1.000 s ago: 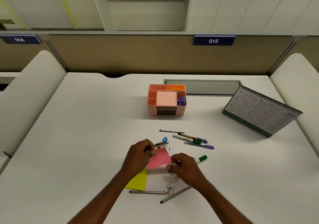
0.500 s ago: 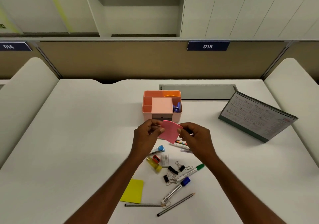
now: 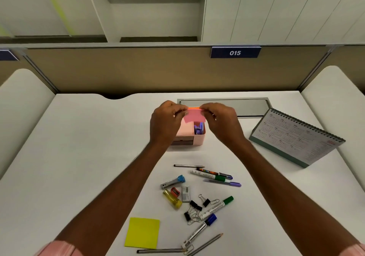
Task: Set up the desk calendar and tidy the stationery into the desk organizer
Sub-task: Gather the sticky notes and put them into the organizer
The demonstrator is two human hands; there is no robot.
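Note:
My left hand (image 3: 166, 120) and my right hand (image 3: 221, 120) pinch the top corners of a pink sticky note pad (image 3: 194, 116), holding it upright just above the pink desk organizer (image 3: 198, 137). My hands hide much of the organizer; its right compartment holds purple items. The desk calendar (image 3: 296, 137) stands propped at the right. On the table nearer to me lie a yellow sticky note pad (image 3: 142, 232), markers (image 3: 216, 207), pens (image 3: 214, 173), pencils (image 3: 188, 166), binder clips (image 3: 194, 206), a stapler (image 3: 173, 181), a yellow highlighter (image 3: 172, 199), an eraser (image 3: 185, 193) and a red sharpener (image 3: 175, 191).
A grey cable tray lid (image 3: 246, 105) is set into the white table (image 3: 79, 157) behind the organizer. A brown partition (image 3: 118, 72) with a sign reading 015 (image 3: 235, 52) closes the back. White rounded dividers (image 3: 21, 98) flank both sides.
Both hands lifted the pink sticky note pad off the table and carried it away from me, to just over the organizer. The stationery they covered is uncovered.

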